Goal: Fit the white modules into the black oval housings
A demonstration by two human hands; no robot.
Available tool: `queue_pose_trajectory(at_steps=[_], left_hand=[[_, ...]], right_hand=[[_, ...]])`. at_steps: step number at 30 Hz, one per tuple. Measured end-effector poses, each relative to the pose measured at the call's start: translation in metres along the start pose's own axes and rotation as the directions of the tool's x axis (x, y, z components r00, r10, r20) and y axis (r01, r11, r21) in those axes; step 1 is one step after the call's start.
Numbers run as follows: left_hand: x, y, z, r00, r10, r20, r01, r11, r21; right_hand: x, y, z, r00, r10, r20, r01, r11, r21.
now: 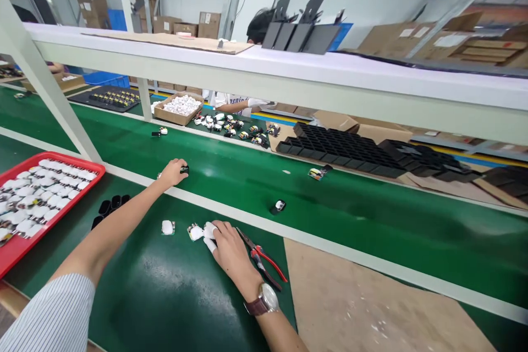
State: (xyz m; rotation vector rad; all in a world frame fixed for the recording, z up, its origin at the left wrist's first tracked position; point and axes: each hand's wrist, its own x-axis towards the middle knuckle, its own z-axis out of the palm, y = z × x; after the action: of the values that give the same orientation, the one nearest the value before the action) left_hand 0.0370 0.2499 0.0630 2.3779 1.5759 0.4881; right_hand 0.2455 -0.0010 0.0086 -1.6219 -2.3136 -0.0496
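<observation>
Out over the green belt, my left hand (171,174) has its fingers closed around a small black housing (185,169), mostly covered by the fingers. My right hand (229,247), with white finger covers on some fingertips, rests on the green work surface. Its thumb and finger pinch the edge of a small circuit board with a white cover (195,232). Another white-covered board (168,227) lies to the left of it. Red-handled pliers (264,258) lie just right of my right hand. Several black housings (110,204) stand beside my left forearm.
A red tray (101,170) full of white-covered boards is at left. On the belt lie a black housing with a white part (279,207) and a board (317,172). A shelf (264,63) crosses overhead. Opposite, a gloved co-worker's hand (258,103) shows near black trays (338,148).
</observation>
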Motion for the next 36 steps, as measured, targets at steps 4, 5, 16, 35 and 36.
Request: queue_pose_trajectory(at_steps=[4,5,16,35,36], left_hand=[[-0.014,-0.030,-0.011,0.997,-0.034,0.075,0.031,0.999,0.044],[-0.019,-0.037,-0.016,0.994,-0.038,0.099,0.034,0.998,0.044],[-0.132,0.030,-0.037,0.948,0.246,0.202,-0.232,0.969,-0.090],[-0.269,-0.059,-0.066,0.963,0.203,-0.175,-0.144,0.942,0.302],[-0.268,-0.063,-0.062,0.963,0.204,-0.176,-0.138,0.935,0.328]], right_hand=[[-0.023,0.005,-0.002,1.000,0.002,0.004,-0.002,1.000,-0.013],[-0.029,0.005,-0.003,1.000,-0.017,0.012,0.017,1.000,-0.003],[-0.030,0.000,-0.016,0.997,0.080,0.025,-0.080,0.997,0.009],[-0.018,-0.042,-0.013,0.988,-0.148,0.041,0.137,0.971,0.197],[-0.021,-0.042,-0.011,0.992,-0.122,0.044,0.112,0.976,0.188]])
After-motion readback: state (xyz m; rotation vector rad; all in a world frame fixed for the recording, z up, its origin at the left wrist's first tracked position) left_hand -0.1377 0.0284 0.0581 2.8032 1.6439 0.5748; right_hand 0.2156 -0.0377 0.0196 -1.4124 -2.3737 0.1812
